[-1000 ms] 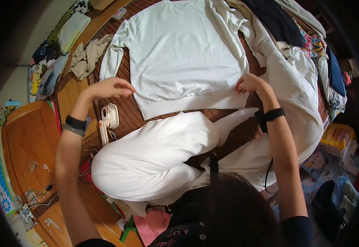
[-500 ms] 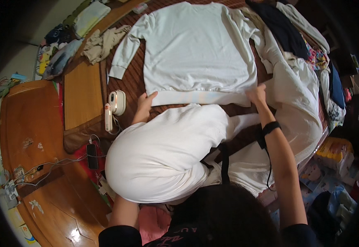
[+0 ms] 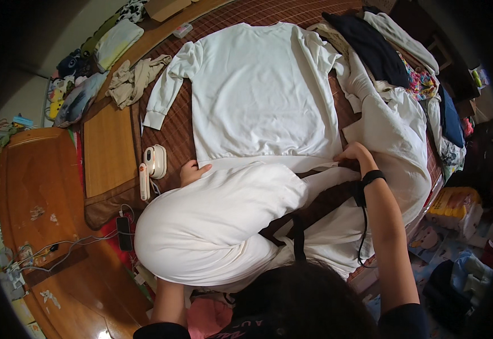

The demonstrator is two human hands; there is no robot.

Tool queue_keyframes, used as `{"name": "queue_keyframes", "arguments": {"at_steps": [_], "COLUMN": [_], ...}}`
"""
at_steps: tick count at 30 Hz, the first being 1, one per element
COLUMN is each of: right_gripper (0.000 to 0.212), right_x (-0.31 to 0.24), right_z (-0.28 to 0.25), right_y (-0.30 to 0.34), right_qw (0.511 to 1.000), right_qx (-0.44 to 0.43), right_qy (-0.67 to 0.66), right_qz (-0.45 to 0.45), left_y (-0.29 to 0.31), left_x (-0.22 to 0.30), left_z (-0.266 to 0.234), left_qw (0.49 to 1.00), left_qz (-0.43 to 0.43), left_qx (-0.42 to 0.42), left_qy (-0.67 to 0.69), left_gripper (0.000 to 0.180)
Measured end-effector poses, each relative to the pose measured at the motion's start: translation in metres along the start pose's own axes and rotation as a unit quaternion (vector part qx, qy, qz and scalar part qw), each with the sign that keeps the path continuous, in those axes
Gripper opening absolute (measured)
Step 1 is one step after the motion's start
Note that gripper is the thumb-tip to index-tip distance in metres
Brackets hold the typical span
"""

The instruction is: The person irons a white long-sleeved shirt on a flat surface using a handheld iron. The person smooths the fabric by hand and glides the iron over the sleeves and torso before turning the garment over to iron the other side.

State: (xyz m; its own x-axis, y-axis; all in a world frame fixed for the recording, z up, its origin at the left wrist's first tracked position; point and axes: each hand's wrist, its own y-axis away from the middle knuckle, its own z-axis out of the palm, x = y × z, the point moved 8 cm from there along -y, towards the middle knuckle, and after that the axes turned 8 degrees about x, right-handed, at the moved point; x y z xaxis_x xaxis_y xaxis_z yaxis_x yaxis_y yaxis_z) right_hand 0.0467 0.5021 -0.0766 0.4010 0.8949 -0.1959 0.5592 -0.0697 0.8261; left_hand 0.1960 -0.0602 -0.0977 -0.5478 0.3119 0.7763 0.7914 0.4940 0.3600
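A white long-sleeved sweatshirt (image 3: 263, 96) lies spread out on the brown striped bed cover, collar away from me. Its left sleeve is stretched out beside the body, and the right sleeve lies against other white cloth. At the hem's left corner my left hand (image 3: 192, 173) is closed on the ribbed band, thumb on top. My right hand (image 3: 355, 152) pinches the opposite hem corner. My bent leg in white trousers (image 3: 218, 220) covers part of the hem and my left forearm.
Left of the sweatshirt stand a small white handheld iron (image 3: 155, 163) and a wooden board (image 3: 109, 147). A phone (image 3: 124, 233) with cables lies nearer me. Beige cloth (image 3: 136, 82) is at the far left; dark clothes (image 3: 370, 51) are heaped at the right.
The whole view has shifted, so the scene sits lower in the picture. Both hands still hold the hem corners, and the hem now lies closer to my leg, partly behind it.
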Motion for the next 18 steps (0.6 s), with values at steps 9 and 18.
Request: {"name": "queue_keyframes", "arguments": {"at_steps": [9,18], "right_gripper": [0.055,0.04], "right_x": [0.004,-0.018], "right_z": [-0.018,-0.052], "right_y": [-0.014,-0.016], "right_qw": [0.983,0.982], "right_qx": [0.089,0.158], "right_qy": [0.116,-0.005], "right_qz": [-0.116,-0.104], "left_y": [0.001,0.015], "left_x": [0.012,-0.015], "left_z": [0.009,-0.04], "left_qw": [0.996,0.996], "left_qz": [0.04,0.067], "left_qx": [-0.023,0.023], "left_qy": [-0.082,0.06], "left_gripper": [0.057,0.047]}}
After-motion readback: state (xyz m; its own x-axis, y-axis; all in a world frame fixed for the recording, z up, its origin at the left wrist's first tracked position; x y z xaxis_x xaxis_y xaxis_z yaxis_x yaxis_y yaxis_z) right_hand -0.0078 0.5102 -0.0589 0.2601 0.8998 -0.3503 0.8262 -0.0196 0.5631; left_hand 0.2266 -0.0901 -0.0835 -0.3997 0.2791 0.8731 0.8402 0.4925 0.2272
